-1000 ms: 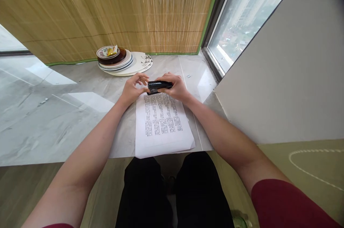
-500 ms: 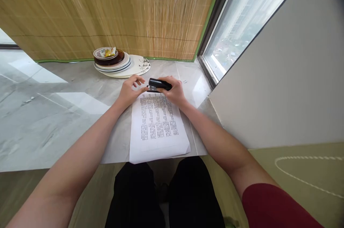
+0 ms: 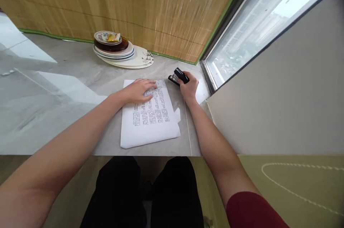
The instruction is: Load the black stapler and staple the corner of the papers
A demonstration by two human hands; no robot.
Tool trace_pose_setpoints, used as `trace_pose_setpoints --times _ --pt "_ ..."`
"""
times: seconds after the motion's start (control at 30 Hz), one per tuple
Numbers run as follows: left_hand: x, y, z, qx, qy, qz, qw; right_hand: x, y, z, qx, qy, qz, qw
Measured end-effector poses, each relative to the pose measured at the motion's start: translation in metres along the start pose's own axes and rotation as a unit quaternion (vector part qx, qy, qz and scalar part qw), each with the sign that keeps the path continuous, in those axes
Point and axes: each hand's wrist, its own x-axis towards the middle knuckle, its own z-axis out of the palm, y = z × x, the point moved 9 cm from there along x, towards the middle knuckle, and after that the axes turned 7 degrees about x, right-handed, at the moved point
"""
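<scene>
The left hand [image 3: 139, 91] lies flat, palm down, on the far part of the papers [image 3: 149, 124]. Its fingers are stretched out and point to the right along the top edge; it presses on the sheets and closes around nothing. The papers are a thin pile of printed sheets on the grey sill [image 3: 53, 113], near the person's edge, with the long side running away from the body. One lower sheet sticks out a little at the right side.

The right hand [image 3: 190, 90] holds a black stapler [image 3: 177, 76], with the fingers curled around its rear half. The stapler is off the papers, just beside their far right corner. Its long axis is slanted and its free front end points left toward that corner, with a small gap between them. I cannot tell if it rests on the sill or is a little above it. The right hand is the nearer one to this corner; the left fingertips end just short of it.

Behind the papers, well apart, stands a stack of plates [image 3: 118, 47] before a bamboo blind [image 3: 150, 5]. A window [image 3: 255, 23] is on the right.
</scene>
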Motion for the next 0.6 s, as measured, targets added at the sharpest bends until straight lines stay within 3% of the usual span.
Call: trace_pose_setpoints --times 0.17,0.33,0.6 --pt "-0.001 -0.006 0.000 0.001 0.000 -0.022 1.000 -0.002 -0.010 0.014 -0.001 -0.088 -0.039 0.995" --pt "-0.003 -0.024 -0.002 0.014 0.018 -0.101 0.995 -0.008 -0.028 0.018 0.006 -0.162 -0.085 0.983" --pt "-0.001 -0.005 0.008 -0.037 -0.007 -0.012 0.999 -0.017 -0.042 0.027 0.042 -0.222 -0.119 0.967"
